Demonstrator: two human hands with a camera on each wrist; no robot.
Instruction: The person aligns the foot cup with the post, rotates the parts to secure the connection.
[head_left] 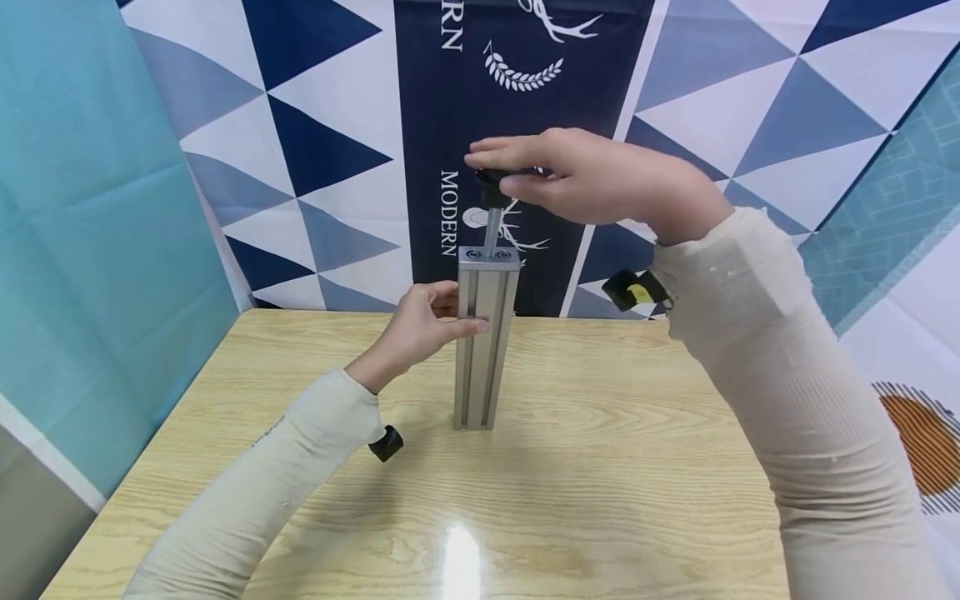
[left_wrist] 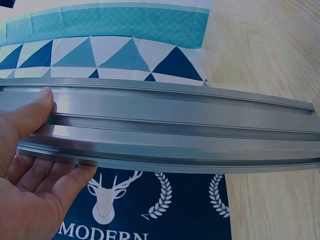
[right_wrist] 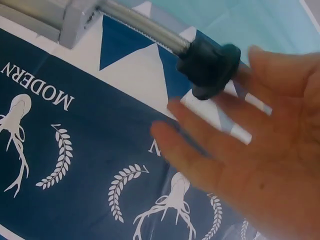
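An aluminium extrusion (head_left: 483,350) stands upright on the wooden table, with slots along its sides and a metal end plate (head_left: 489,258) on top. My left hand (head_left: 427,329) grips its upper part, the thumb on the near face and the fingers behind; the left wrist view shows the same hold. From the plate rises a threaded rod (right_wrist: 145,25), topped by a black lobed knob (right_wrist: 207,67). My right hand (head_left: 570,175) is over the knob with fingers nearly straight, and in the right wrist view the knob lies close to the fingers, which are not curled round it.
The table (head_left: 615,450) has a light wood grain. Behind it hangs a patterned cloth (head_left: 330,150) with triangles and a dark printed panel, and a teal cloth (head_left: 97,233) covers the left side. A small black camera (head_left: 637,290) sits at the right wrist.
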